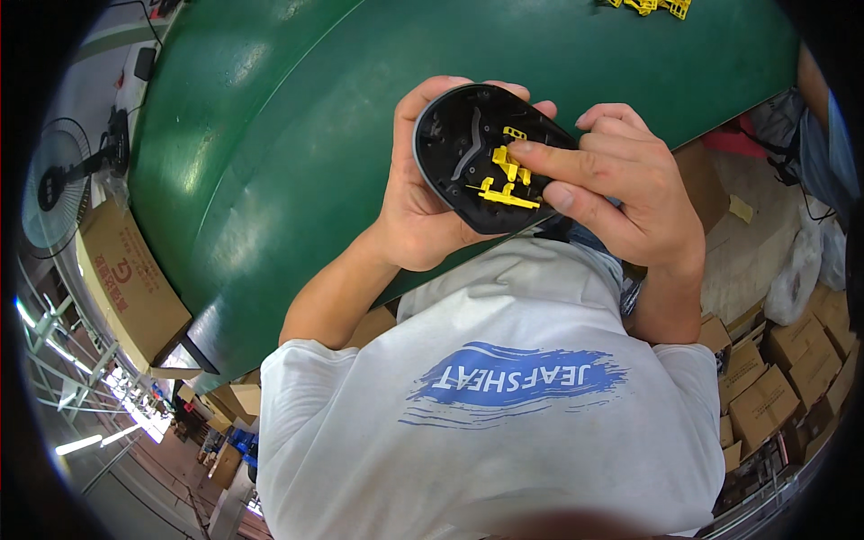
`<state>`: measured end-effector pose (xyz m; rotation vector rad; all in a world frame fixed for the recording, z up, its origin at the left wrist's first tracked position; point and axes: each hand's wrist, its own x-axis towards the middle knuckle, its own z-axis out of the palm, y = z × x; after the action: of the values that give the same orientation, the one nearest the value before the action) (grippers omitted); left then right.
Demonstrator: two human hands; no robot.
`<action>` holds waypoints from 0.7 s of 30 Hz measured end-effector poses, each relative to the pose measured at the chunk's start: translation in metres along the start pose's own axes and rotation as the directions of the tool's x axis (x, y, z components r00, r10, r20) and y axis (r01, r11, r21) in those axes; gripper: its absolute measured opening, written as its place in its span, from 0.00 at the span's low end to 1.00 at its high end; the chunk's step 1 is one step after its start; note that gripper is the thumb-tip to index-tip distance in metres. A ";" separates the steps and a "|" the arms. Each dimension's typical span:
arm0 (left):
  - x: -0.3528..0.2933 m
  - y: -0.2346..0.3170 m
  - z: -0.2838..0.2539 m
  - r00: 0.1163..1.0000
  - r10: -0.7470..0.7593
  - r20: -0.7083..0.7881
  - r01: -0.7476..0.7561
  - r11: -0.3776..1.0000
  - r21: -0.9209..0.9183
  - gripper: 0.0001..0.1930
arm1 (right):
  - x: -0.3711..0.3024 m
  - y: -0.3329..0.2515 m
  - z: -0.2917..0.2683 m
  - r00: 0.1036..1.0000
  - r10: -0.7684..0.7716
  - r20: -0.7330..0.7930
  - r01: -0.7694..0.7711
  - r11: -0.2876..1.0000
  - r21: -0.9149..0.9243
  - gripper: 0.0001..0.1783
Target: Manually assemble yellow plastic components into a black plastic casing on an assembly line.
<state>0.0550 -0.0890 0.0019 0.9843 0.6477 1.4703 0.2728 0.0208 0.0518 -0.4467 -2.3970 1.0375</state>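
My left hand (417, 202) is wrapped round a black plastic shell (445, 135), rounded at one end and narrower at the other, held tilted above the table with its hollow side up. Inside the shell lie a small yellow plastic part (506, 167) with an open frame and a longer yellow plastic strip (509, 197) with upright tabs. My right hand (621, 175) reaches in from the right, its index fingertip resting on the small yellow part. Its thumb sits apart from that finger at the shell's narrow edge, and the other fingers are loosely bent.
A green table (297, 162) spreads beneath my hands. Several yellow parts (646, 6) lie at its far edge. On the left are a fan (56, 187) and a cardboard box (130, 279); more boxes (763, 400) pile up at lower right. Another person's arm (813, 85) shows at far right.
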 end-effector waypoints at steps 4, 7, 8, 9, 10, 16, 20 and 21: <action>-0.007 -0.004 0.011 0.998 -0.055 -0.034 0.043 0.962 -0.270 0.52 | -0.001 -0.007 -0.005 0.999 -0.052 0.015 0.051 0.998 0.034 0.18; -0.005 0.014 0.026 0.916 -0.382 -0.125 0.274 0.821 -0.501 0.58 | 0.000 -0.011 -0.009 0.997 -0.074 0.016 0.073 0.997 0.011 0.20; -0.006 0.016 0.027 0.902 -0.414 -0.125 0.298 0.806 -0.512 0.56 | -0.001 -0.010 -0.009 0.997 -0.075 0.006 0.075 0.997 0.007 0.21; -0.005 0.015 0.025 0.903 -0.410 -0.128 0.294 0.808 -0.510 0.56 | 0.000 -0.010 -0.008 0.997 -0.079 0.008 0.079 0.997 0.007 0.21; -0.004 0.013 0.023 0.928 -0.367 -0.070 0.270 0.788 -0.554 0.51 | 0.000 -0.010 -0.008 0.996 -0.086 -0.012 0.086 0.996 0.000 0.21; -0.008 0.025 0.021 0.886 -0.454 -0.098 0.344 0.783 -0.518 0.49 | 0.001 0.006 -0.013 0.985 -0.068 -0.160 0.079 0.995 0.060 0.18; -0.025 0.049 -0.021 0.942 -0.167 -0.292 0.096 0.966 -0.241 0.48 | 0.006 0.038 -0.043 0.913 0.273 -0.303 -0.330 0.931 -0.154 0.13; -0.039 0.063 -0.040 0.918 -0.096 -0.386 0.045 0.989 -0.140 0.46 | 0.007 0.046 -0.053 0.881 0.321 -0.349 -0.388 0.910 -0.143 0.13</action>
<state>-0.0135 -0.1314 0.0278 0.5614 0.8544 1.6382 0.3011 0.0851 0.0509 -1.0824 -2.1791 0.7806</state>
